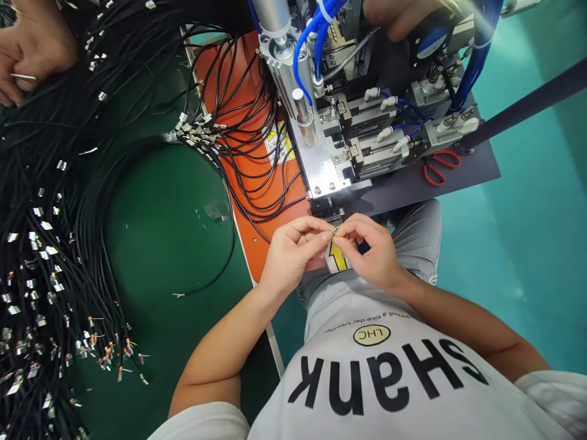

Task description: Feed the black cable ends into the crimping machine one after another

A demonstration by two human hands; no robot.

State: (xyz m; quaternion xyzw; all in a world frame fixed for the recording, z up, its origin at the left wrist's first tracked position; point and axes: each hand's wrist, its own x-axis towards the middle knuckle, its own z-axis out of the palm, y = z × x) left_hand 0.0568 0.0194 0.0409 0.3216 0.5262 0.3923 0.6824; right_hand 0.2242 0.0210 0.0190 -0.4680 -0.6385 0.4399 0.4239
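Note:
My left hand (293,247) and my right hand (371,250) meet just below the front of a metal machine (330,146). Both pinch the thin coloured wire ends (334,231) of a cable between fingertips. The wire ends sit right at the machine's dark front slot (331,215). A yellow arrow label (338,258) shows under my right hand. The rest of the cable is hidden by my hands.
Large bundles of black cables (50,244) with metal clips cover the green table (169,244) at left. More cables lie on an orange mat (257,177). Red scissors (440,166) lie on the machine's base. Another person's hand (32,52) rests top left; another (403,15) top centre.

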